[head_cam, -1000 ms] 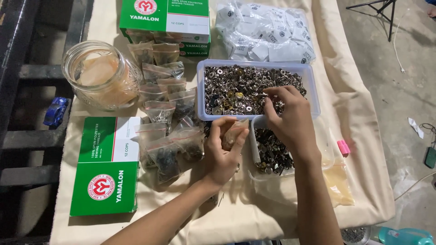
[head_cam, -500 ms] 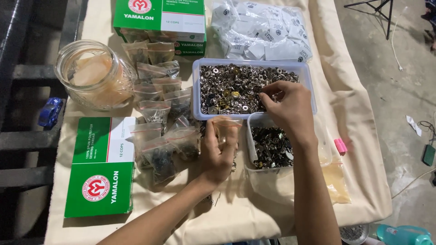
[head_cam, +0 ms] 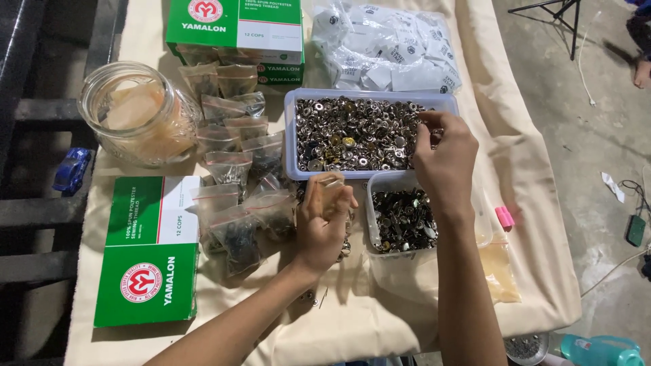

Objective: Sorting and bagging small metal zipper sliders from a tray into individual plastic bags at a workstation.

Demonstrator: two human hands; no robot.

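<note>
A cloth-covered table (head_cam: 380, 325) carries everything, its cream cover hanging loose over the edges. Two green and white boxes sit at its left side, one near (head_cam: 146, 251) and one far (head_cam: 234, 30), with a glass jar (head_cam: 135, 112) between them. A heap of white packets (head_cam: 386, 47) lies at the far end. Nearer the middle, a large clear tray of metal snap buttons (head_cam: 352, 132) sits touching a smaller tub of darker buttons (head_cam: 407, 220), both open and within easy reach, it seems, so pieces can be picked straight out. A spread of small filled zip bags (head_cam: 234, 196) fans out to their left.

The right hand (head_cam: 444, 163) reaches over the large tray's near right corner, wrist bent down, fingertips pinched together among the buttons (whether they grip a piece I cannot tell). The left hand (head_cam: 325, 220) is raised just before the tray, fingers curled closed around a small clear bag (head_cam: 329, 184), holding its mouth upward.
</note>
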